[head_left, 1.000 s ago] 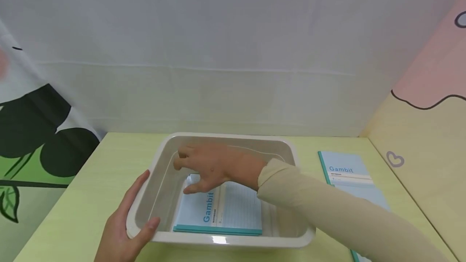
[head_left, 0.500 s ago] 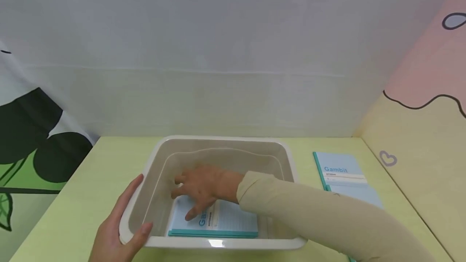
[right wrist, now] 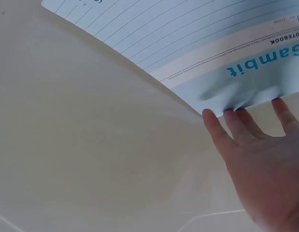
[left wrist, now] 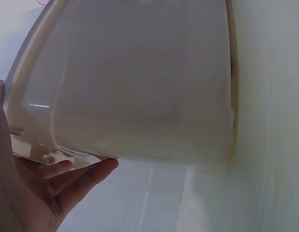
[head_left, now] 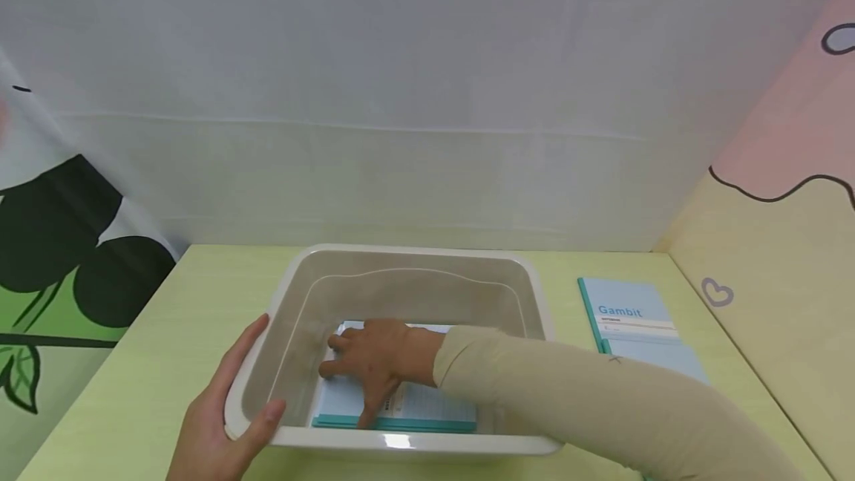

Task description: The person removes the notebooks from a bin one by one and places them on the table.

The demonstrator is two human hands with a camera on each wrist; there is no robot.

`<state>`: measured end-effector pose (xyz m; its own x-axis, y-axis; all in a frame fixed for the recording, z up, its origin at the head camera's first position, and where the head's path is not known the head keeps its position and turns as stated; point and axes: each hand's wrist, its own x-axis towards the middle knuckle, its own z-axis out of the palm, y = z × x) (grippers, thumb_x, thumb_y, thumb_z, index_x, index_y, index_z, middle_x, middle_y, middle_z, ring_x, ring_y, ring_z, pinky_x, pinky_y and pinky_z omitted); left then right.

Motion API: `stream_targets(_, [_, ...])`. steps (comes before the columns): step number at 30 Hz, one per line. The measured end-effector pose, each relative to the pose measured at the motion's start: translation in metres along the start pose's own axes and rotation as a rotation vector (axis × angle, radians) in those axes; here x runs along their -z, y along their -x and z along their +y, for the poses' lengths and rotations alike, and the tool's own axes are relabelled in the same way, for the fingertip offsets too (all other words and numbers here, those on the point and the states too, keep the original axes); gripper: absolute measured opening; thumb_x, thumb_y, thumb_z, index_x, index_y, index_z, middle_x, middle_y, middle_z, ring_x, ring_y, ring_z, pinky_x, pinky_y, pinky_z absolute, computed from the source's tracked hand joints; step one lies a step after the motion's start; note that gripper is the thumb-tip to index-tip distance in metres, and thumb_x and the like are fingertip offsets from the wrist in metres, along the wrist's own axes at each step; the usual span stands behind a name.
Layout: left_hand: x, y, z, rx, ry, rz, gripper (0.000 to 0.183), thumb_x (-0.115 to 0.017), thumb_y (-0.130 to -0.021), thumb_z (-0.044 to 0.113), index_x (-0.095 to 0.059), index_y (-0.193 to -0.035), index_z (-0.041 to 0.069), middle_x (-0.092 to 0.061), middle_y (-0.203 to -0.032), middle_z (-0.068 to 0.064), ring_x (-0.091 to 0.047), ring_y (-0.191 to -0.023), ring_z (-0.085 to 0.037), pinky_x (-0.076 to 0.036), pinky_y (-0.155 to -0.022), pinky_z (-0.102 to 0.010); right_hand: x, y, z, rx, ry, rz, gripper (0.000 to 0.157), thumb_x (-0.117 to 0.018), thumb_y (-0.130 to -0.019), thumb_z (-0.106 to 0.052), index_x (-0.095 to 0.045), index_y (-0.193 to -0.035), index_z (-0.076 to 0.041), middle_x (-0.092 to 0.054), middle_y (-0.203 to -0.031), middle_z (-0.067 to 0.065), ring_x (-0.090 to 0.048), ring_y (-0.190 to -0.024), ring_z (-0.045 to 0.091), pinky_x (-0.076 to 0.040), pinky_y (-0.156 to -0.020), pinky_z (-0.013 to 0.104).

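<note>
In the head view, a pale beige plastic tub [head_left: 415, 295] stands on the table. My left hand [head_left: 217, 407] grips its near left corner, thumb over the rim and fingers along the outside wall, as the left wrist view confirms. Light blue Gambit notebooks [head_left: 434, 402] with teal spines lie stacked on the tub's floor. My right hand [head_left: 374, 362] rests over their left part, fingers spread and thumb reaching down to the near spine. In the right wrist view its straight fingertips [right wrist: 209, 116] touch the edge of the top notebook [right wrist: 188, 38].
More Gambit notebooks [head_left: 628, 306] lie overlapping on the table [head_left: 133, 392] to the right, partly covered by my right sleeve [head_left: 574, 392]. A pale cloth backdrop [head_left: 414, 132] rises behind, and a printed panel [head_left: 775, 303] borders the right side.
My right hand has come down from above the tub's far left part onto the notebooks, its thumb swinging toward the near spine. My left hand keeps its grip on the tub.
</note>
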<state>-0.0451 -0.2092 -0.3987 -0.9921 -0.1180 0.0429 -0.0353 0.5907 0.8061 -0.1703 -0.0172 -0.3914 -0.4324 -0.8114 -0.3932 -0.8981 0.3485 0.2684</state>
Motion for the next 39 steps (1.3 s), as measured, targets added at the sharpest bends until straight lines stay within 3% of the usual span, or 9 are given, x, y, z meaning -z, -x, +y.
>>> stream_targets(4, [0.001,0.0,-0.001,-0.001,-0.006,0.002,0.079,-0.066,-0.098,0.04,-0.02,-0.16,0.055,-0.053,-0.154,-0.009,-0.065,-0.106,-0.018,-0.059,-0.075,-0.024,-0.001,-0.001,-0.004,0.02,0.057,-0.016,0.092,-0.066,-0.074,-0.088,-0.036,-0.153,-0.05,-0.041,-0.153,-0.012,-0.046,-0.139,0.006,-0.046,-0.102,0.025])
stream_targets(8, [0.001,-0.001,-0.003,-0.006,-0.003,-0.003,0.079,-0.067,-0.097,0.038,-0.021,-0.16,0.054,-0.054,-0.152,-0.01,-0.064,-0.102,-0.008,-0.058,-0.072,-0.022,-0.001,-0.003,-0.005,0.025,0.04,-0.017,0.094,-0.071,-0.074,-0.082,-0.036,-0.153,-0.044,-0.043,-0.152,-0.013,-0.048,-0.137,0.005,-0.046,-0.106,0.028])
stream_targets(14, [0.001,-0.001,-0.004,-0.02,-0.001,0.006,0.079,-0.067,-0.097,0.036,-0.024,-0.16,0.053,-0.057,-0.149,-0.01,-0.062,-0.098,0.0,-0.057,-0.071,-0.022,0.001,-0.006,-0.008,0.017,0.072,-0.037,0.101,-0.067,-0.075,-0.085,-0.031,-0.158,-0.041,-0.04,-0.16,-0.018,-0.042,-0.147,0.005,-0.033,-0.124,0.039])
stream_targets(20, [0.001,-0.001,-0.003,-0.005,-0.007,0.016,0.077,-0.067,-0.097,0.038,-0.024,-0.16,0.052,-0.057,-0.149,-0.01,-0.063,-0.098,-0.002,-0.057,-0.071,-0.022,0.005,-0.004,-0.008,0.014,0.186,-0.006,0.077,-0.058,-0.075,-0.09,-0.053,-0.142,-0.05,-0.046,-0.15,-0.015,-0.041,-0.137,0.007,-0.036,-0.113,0.034])
stream_targets(22, [0.001,-0.002,-0.003,-0.011,-0.01,0.024,0.077,-0.067,-0.097,0.037,-0.025,-0.16,0.052,-0.057,-0.149,-0.01,-0.063,-0.098,-0.003,-0.057,-0.071,-0.022,0.006,-0.004,-0.008,-0.009,0.227,0.008,0.076,-0.051,-0.078,-0.092,-0.056,-0.139,-0.047,-0.047,-0.149,-0.014,-0.042,-0.136,0.006,-0.036,-0.112,0.034])
stream_targets(29, [-0.001,0.001,-0.005,-0.085,-0.008,0.083,0.078,-0.071,-0.094,0.029,-0.032,-0.159,0.048,-0.062,-0.139,0.001,-0.062,-0.093,0.003,-0.056,-0.069,-0.023,0.015,0.001,-0.003,-0.079,0.248,0.175,0.084,-0.036,-0.082,-0.094,-0.054,-0.134,-0.03,-0.057,-0.13,-0.013,-0.051,-0.124,0.006,-0.036,-0.11,0.035])
stream_targets(33, [-0.003,0.002,-0.004,-0.134,0.016,0.109,0.078,-0.072,-0.093,0.024,-0.036,-0.159,0.044,-0.062,-0.129,0.021,-0.064,-0.093,0.001,-0.055,-0.069,-0.023,0.02,0.004,0.005,-0.114,0.196,0.255,0.082,-0.038,-0.082,-0.094,-0.055,-0.126,-0.028,-0.06,-0.122,-0.011,-0.054,-0.116,0.009,-0.038,-0.106,0.033])
stream_targets(36, [-0.003,0.003,-0.004,-0.134,0.016,0.116,0.077,-0.071,-0.093,0.024,-0.037,-0.159,0.044,-0.058,-0.124,0.032,-0.063,-0.091,0.001,-0.055,-0.068,-0.023,0.029,0.006,0.01,-0.139,0.147,0.314,0.073,-0.041,-0.085,-0.087,-0.056,-0.123,-0.027,-0.062,-0.119,-0.01,-0.056,-0.113,0.009,-0.04,-0.106,0.034])
stream_targets(39, [-0.002,0.004,-0.004,-0.123,0.0,0.12,0.078,-0.071,-0.093,0.024,-0.036,-0.159,0.045,-0.06,-0.126,0.027,-0.063,-0.09,0.002,-0.055,-0.067,-0.023,0.044,0.01,0.02,-0.195,0.078,0.399,0.066,-0.045,-0.086,-0.082,-0.057,-0.12,-0.026,-0.062,-0.112,-0.01,-0.057,-0.106,0.009,-0.043,-0.102,0.034])
